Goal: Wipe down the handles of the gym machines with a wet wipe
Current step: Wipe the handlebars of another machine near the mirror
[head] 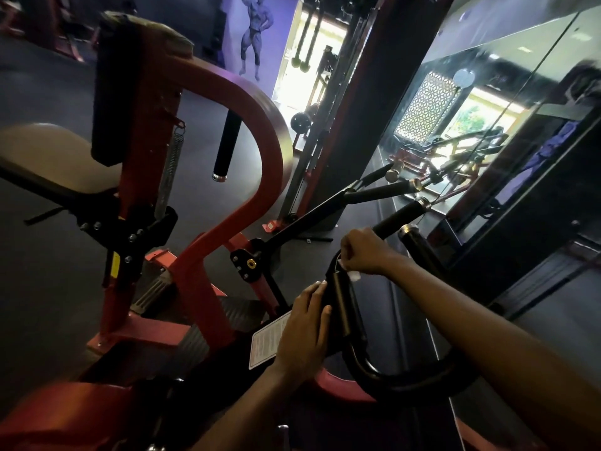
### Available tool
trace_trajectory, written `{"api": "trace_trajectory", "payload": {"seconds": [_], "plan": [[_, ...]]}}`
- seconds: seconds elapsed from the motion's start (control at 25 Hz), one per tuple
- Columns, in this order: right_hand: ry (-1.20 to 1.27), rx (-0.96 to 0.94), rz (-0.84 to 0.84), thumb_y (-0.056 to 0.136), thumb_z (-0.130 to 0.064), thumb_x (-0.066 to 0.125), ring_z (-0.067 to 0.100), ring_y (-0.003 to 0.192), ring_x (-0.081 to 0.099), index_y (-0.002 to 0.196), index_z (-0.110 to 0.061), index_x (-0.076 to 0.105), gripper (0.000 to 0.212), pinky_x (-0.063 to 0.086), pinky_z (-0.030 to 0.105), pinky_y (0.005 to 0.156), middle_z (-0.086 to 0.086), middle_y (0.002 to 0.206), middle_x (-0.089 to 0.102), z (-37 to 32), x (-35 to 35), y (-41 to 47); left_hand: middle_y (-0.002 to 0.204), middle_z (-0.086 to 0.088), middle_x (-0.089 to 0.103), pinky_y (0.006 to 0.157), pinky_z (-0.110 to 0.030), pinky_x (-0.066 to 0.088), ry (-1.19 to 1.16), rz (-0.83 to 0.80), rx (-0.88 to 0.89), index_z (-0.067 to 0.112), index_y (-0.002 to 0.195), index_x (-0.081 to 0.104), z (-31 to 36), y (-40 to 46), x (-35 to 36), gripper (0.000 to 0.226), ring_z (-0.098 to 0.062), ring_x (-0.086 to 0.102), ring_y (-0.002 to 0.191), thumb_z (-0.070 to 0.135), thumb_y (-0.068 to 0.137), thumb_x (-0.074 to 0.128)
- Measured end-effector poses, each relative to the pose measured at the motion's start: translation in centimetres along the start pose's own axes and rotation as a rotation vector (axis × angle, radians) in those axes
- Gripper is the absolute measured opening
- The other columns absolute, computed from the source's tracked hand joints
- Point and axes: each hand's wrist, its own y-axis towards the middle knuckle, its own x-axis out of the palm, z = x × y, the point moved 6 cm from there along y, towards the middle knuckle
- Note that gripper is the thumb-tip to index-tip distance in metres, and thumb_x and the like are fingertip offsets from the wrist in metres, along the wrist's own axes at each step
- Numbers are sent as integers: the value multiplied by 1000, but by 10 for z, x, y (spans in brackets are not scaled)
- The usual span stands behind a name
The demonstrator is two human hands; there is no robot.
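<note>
Our right hand (364, 252) is closed around the wet wipe (353, 275), fingers curled over the curved black bar at the top of the near handle (341, 301). White corners of the wipe show below the knuckles and at the fingertips, so the cloth sits between palm and bar. Our left hand (305, 330) lies with fingers straight against the side of the same handle assembly, beside the white instruction label (268, 340); it grasps nothing. We judge this flat hold steadies the arm so the bar does not swing under wiping pressure.

The wrapped grip lets the wipe reach the full circumference of the bar in one pass. Three further padded handles (400, 216) extend toward the mirror (487, 125) and appear not yet attended to. A separate black grip (226, 144) hangs from the red frame (227, 92) farther left, near the seat (55, 154). We judge the task to be at an early or middle stage.
</note>
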Motion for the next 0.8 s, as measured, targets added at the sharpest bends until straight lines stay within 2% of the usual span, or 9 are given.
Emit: {"api": "trace_trajectory", "payload": {"seconds": [0.08, 0.16, 0.24, 0.32, 0.44, 0.64, 0.8], "plan": [[-13, 13, 70, 85, -7, 59, 18, 79, 55, 62, -18, 43, 30, 48, 28, 72, 1, 75, 50, 2, 0, 4, 146, 9, 30, 106, -11, 26, -2, -1, 4, 24, 144, 30, 0, 0, 1, 58, 3, 30, 131, 52, 94, 20], [-110, 22, 137, 85, -8, 59, 20, 81, 58, 70, -13, 50, 19, 50, 29, 71, 4, 79, 54, 4, 0, 9, 146, 9, 30, 107, -11, 25, -13, -8, -1, 25, 144, 30, 0, 0, 1, 57, 4, 29, 131, 52, 94, 20], [-213, 17, 165, 86, -5, 59, 24, 85, 62, 83, -9, 57, 5, 53, 33, 73, 9, 89, 59, 3, -1, 9, 147, 8, 30, 113, -21, 23, 9, -20, -3, 24, 145, 29, 1, 0, 0, 58, 2, 27, 133, 52, 95, 20], [-322, -16, 155, 86, -3, 59, 26, 89, 63, 93, -7, 60, 8, 54, 35, 76, 11, 95, 60, -1, 0, 7, 148, 5, 31, 119, -33, 10, 129, -26, 47, 22, 145, 28, 3, 0, -2, 60, 0, 21, 137, 53, 96, 15], [-444, -72, 204, 87, -3, 58, 25, 94, 61, 101, -7, 60, 14, 53, 36, 80, 10, 102, 56, -3, -16, 6, 153, 3, 25, 119, -34, -4, 238, -101, 91, 21, 147, 22, 8, 12, -5, 65, -5, 12, 142, 55, 94, 8], [-473, -139, 145, 86, -4, 59, 22, 107, 59, 108, -7, 64, 23, 49, 34, 92, 8, 119, 57, 18, -55, 19, 156, -2, 16, 118, -30, 1, 203, -213, 56, 14, 148, 18, 29, 51, 7, 55, -10, 6, 144, 40, 100, 27], [-441, -157, -23, 90, -11, 56, 15, 100, 62, 106, -9, 65, 19, 50, 30, 91, 4, 108, 65, 22, -40, 28, 158, -3, 7, 117, -29, 9, 179, -281, -18, 14, 150, 9, 33, 85, 22, 59, -14, 3, 145, 32, 100, 36]]}}
